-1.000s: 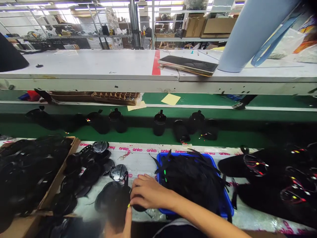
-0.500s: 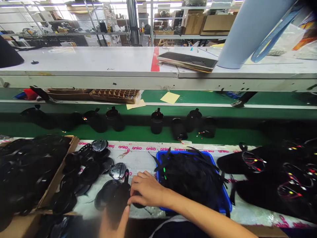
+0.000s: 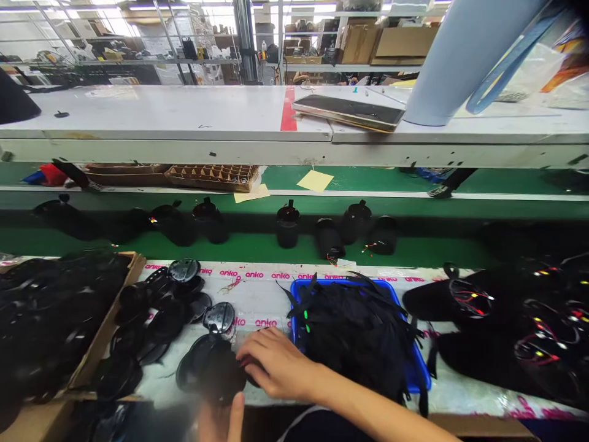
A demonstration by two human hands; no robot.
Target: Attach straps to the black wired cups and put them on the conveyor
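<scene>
A black round part (image 3: 207, 368) lies at the near edge of the white worktop. My right hand (image 3: 276, 368) reaches in from the lower right, its fingers curled over the part's right edge. Only the thumb and a bit of my left hand (image 3: 227, 417) show at the bottom edge, pressed against the part's near side. Just behind the part lies a shiny black lid (image 3: 219, 318). Right of my hand stands a blue tray (image 3: 422, 376) heaped with black straps.
A cardboard box (image 3: 115, 313) of black parts sits at the left, with loose black discs (image 3: 165, 307) beside it. Black housings with red and yellow wires (image 3: 469, 304) lie at the right. Black cylinders (image 3: 288, 226) stand on the green belt (image 3: 257, 248) behind.
My right hand has slid slightly nearer and flattened over the part. The black strap that stood up by my fingers no longer shows. The cylinders on the belt have drifted left.
</scene>
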